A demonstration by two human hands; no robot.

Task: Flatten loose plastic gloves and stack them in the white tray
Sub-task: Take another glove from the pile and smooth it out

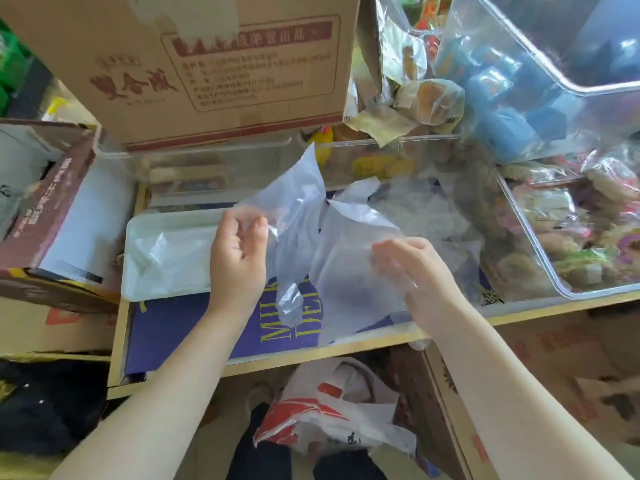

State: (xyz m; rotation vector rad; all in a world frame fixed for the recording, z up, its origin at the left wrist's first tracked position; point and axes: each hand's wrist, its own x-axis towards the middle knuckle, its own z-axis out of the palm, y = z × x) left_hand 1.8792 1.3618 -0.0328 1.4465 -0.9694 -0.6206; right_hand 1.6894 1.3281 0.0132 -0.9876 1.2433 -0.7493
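Head view. The plastic glove [322, 237] is a thin, translucent film item held in the air between both hands, above the purple box [194, 327] on the surface and just right of the white tray [138, 289]. Judged from its creases and hanging folds, the glove is very light, fully limp, and likely slippery; it has no stiffness and will sag wherever it is unsupported. It may tear if pulled hard. Take hold at opposite edges, cuff on one side and finger end on the other, and draw it taut before laying it down.

The left hand [239, 258] has its fingers curled, pinching the left edge of the film between thumb and fingertips. The right hand [412, 268] lies partly behind the film; its fingers are bent and appear to grip the right portion of the glove. One glove finger hangs down between the two hands.

The white tray sits at the left of the surface and already holds flattened film. More loose film lies at the far right, inside the clear bin [540, 237]
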